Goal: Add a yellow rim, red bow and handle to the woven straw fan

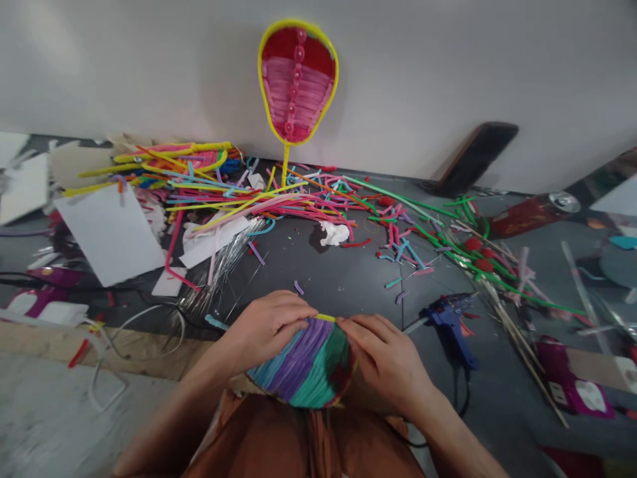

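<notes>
Both hands hold a leaf-shaped panel of woven pipe cleaners (308, 365) in blue, purple, teal and red stripes, just above my lap. My left hand (269, 328) grips its upper left edge with the fingers curled over the top. My right hand (385, 355) pinches the upper right edge beside a short yellow tip (326, 317). A finished panel in red and pink with a yellow rim (297, 83) leans upright against the white wall, far ahead.
A heap of coloured pipe cleaners (259, 192) covers the dark floor. A blue glue gun (452, 322) lies right of my hands. White cards (110, 232), a dark phone (475, 156) against the wall, a red can (532, 212) and thin sticks (517, 332) are around.
</notes>
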`<control>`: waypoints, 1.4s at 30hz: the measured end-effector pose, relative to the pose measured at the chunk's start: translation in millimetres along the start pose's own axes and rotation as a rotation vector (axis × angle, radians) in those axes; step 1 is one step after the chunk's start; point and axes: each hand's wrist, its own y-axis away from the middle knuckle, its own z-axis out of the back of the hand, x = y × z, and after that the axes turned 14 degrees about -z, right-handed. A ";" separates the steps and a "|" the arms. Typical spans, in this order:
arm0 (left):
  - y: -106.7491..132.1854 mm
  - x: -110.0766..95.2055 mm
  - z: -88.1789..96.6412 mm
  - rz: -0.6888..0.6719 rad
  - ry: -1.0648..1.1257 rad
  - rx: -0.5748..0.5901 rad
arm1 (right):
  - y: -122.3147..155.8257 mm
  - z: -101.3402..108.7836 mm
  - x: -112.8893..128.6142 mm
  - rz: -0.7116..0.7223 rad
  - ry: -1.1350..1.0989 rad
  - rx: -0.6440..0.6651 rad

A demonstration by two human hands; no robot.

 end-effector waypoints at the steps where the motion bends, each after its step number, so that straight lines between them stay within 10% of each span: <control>1: 0.3 0.5 -0.4 0.006 0.000 0.005 | 1.8 -2.1 -0.4 -0.015 -0.019 0.001; 11: 2.8 -2.5 5.0 0.152 0.053 0.075 | 4.4 -13.7 -1.4 -0.091 -0.258 -0.009; 29: -17.9 -8.9 -2.7 0.011 0.001 0.168 | 6.6 -1.2 -1.9 -0.102 -0.259 0.007; 36: -13.0 -3.7 3.9 0.010 -0.021 0.136 | 25.9 41.6 -62.9 -0.359 0.201 -0.360; 42: -5.5 4.6 2.9 0.007 -0.049 0.104 | 54.5 48.8 -111.7 -0.657 0.534 -0.277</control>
